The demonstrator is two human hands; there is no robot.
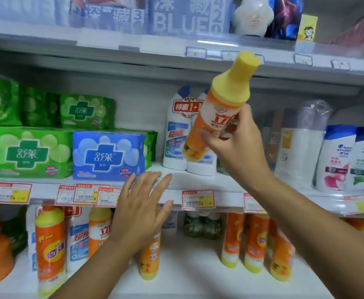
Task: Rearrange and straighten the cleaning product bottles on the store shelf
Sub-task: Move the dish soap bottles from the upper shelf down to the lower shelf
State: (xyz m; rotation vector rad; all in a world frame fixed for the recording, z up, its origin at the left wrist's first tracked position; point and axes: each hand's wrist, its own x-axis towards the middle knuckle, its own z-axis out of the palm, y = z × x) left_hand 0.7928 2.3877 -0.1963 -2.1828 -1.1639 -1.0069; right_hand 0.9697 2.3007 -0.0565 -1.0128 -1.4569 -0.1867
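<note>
Right hand: fingers and thumb curled round the lower body of an orange plastic detergent bottle with a tall yellow cap. The bottle is held in the air in front of the white middle shelf, clear of it, tilted with the cap up and to the right, near the front edge of the shelf above. Directly behind it, towards the back of the middle shelf, stands a pair of white bottles with blue caps and a red promotional tag, upright. Left hand: holds nothing, fingers straight and spread wide, palm facing the shelves, fingertips level with the front edge of the middle shelf; contact with that edge cannot be told. Left part of the middle shelf: green soft packs and one blue soft pack, stacked. Right end: white shampoo bottles with blue caps. Red-bordered price labels line the front edge. Lower shelf: more orange bottles, three of them grouped at right, yellow ends down.
</note>
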